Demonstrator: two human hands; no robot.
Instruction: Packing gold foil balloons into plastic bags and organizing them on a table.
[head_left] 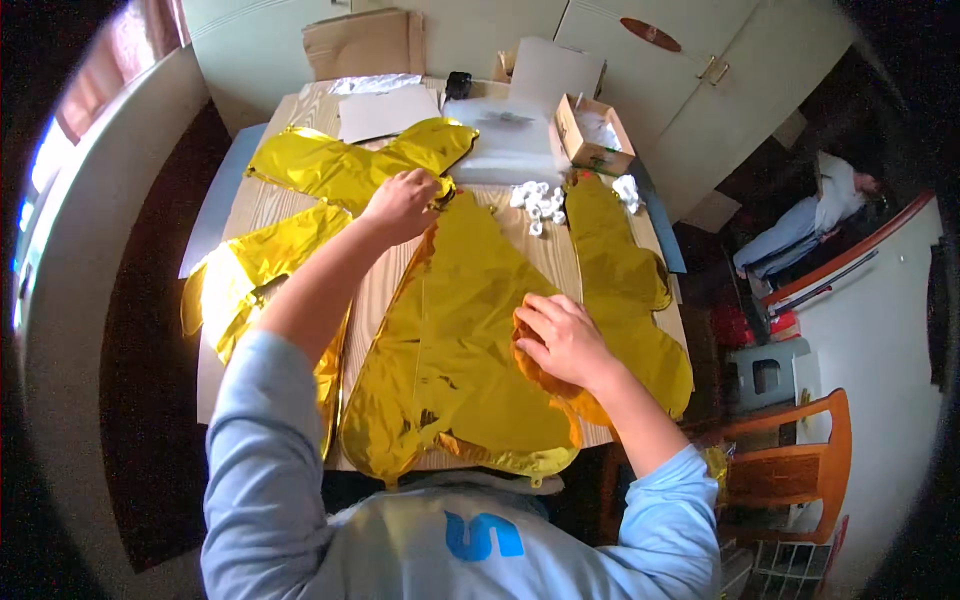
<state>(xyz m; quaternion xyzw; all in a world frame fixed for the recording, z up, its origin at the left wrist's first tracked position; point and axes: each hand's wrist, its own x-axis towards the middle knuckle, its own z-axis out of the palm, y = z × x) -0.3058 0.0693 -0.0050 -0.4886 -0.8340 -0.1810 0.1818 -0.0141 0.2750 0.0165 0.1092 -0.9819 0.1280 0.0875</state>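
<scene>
A large flat gold foil balloon (465,300) lies across the middle of the table, its lower edge close to my body. My left hand (405,203) is closed at the balloon's far tip, the fingers pinching gold foil there. What exactly sits between those fingertips is partly hidden. My right hand (565,342) is curled on the balloon's right side, with the fingers gripping its orange-looking folded edge. A second gold foil balloon (365,160) lies beyond my left hand. Another gold foil piece (255,270) rests under my left forearm, and one more foil balloon (625,270) stretches along the right.
Small white crumpled pieces (538,203) lie beyond the middle balloon. Behind them are a stack of clear plastic (505,145) and a wooden box (598,150) with white contents. Cardboard (362,45) leans at the back. A wooden chair (790,465) stands right; a person (815,215) is farther off.
</scene>
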